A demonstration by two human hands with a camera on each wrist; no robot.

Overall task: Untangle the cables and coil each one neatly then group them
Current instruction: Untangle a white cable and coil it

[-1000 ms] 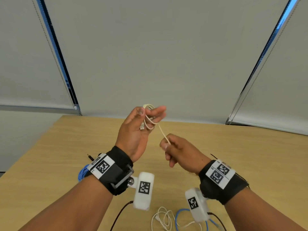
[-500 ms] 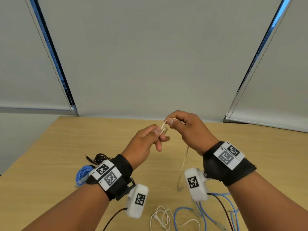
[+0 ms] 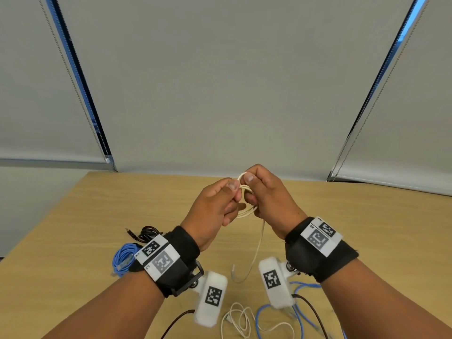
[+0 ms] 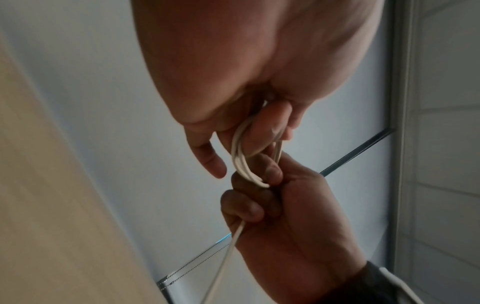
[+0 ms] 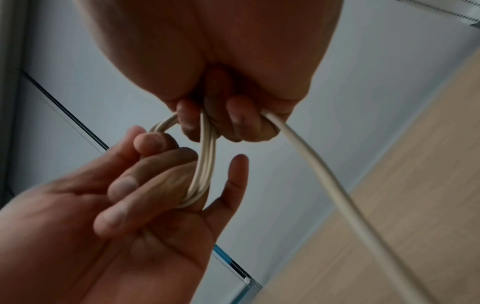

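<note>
A thin white cable (image 3: 246,211) is wound into a small coil of several loops, held above the wooden table (image 3: 73,228) between both hands. My left hand (image 3: 220,204) pinches the coil (image 5: 202,164) with thumb and curled fingers. My right hand (image 3: 264,194) grips the coil's other side (image 4: 244,164) and the loose tail (image 5: 324,174), which hangs down to the table and ends in a small plug (image 3: 233,267). A coiled blue cable (image 3: 122,259) and a bundled black cable (image 3: 146,232) lie at the left.
Near the table's front edge lie a loose white cable (image 3: 238,319), an uncoiled blue cable (image 3: 297,311) and a dark lead (image 3: 315,314). Grey roller blinds (image 3: 220,81) hang behind the table's far edge. White camera housings (image 3: 211,297) hang under both wrists.
My right hand has risen and come in to meet the left at the coil, laying on another loop. The hanging tail has grown shorter and both hands have settled a little lower.
</note>
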